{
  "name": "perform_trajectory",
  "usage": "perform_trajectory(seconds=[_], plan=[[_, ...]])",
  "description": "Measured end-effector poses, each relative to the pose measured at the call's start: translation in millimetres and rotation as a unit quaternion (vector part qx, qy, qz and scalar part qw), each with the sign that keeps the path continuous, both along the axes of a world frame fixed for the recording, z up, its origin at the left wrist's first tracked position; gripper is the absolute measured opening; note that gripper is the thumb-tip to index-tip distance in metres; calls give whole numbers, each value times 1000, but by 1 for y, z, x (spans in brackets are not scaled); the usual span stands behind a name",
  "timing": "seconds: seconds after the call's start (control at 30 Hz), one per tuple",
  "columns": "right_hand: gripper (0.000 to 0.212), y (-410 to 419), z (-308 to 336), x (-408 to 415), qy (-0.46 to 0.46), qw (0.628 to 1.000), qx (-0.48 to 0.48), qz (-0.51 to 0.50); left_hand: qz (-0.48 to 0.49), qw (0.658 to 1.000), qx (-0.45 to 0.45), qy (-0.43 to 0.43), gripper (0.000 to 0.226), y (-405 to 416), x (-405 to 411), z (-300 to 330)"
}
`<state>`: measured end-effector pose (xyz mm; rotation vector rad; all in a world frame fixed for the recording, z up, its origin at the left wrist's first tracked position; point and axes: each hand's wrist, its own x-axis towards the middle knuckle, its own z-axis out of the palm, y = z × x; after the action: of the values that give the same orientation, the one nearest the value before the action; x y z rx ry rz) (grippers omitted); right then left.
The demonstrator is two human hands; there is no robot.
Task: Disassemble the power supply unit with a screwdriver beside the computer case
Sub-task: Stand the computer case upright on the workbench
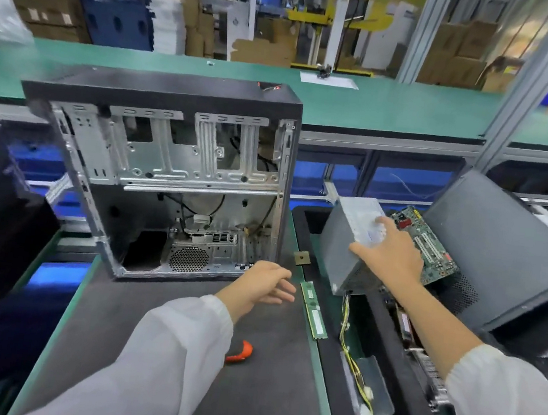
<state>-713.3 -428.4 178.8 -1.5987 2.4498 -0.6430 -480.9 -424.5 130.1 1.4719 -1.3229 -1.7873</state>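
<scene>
Right hand [388, 252] lies flat-fingered on the tilted PSU [347, 247]; left hand [265, 284] hangs relaxed, empty. I judge the unclamped PSU may slide onto the board [430, 247] beyond my right hand.

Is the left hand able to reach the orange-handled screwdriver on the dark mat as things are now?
Probably yes. The left hand hovers open over the dark mat, holding nothing, and the orange-handled screwdriver lies just below it, beside the white sleeve, which partly hides it. Nothing else seems to block the way.
</scene>
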Motion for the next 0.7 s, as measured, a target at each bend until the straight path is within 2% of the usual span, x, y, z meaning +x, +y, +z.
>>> perform_trajectory(seconds=[0.13, 0.23, 0.4, 0.5, 0.57, 0.7], plan=[[75, 49, 4, 37, 52, 997, -31, 39, 4, 1000, -9, 27, 22, 15, 18, 9], [78, 82, 1, 68, 100, 988, -73, 97, 37, 992, 58, 103, 36, 23, 35, 9], [79, 112, 2, 112, 159, 955, -137, 210, 110, 913, 251, 303, 68, 30, 80, -7], [77, 122, -2, 133, 215, 900, -185, 330, 143, 884, 278, 348, 85, 29, 115, -22], [79, 125, -9, 144, 269, 849, -203, 407, 157, 888, 266, 340, 90, 28, 140, -31], [105, 115, -26, 161, 377, 749, -181, 514, 172, 904, 237, 312, 106, 30, 199, -49]])
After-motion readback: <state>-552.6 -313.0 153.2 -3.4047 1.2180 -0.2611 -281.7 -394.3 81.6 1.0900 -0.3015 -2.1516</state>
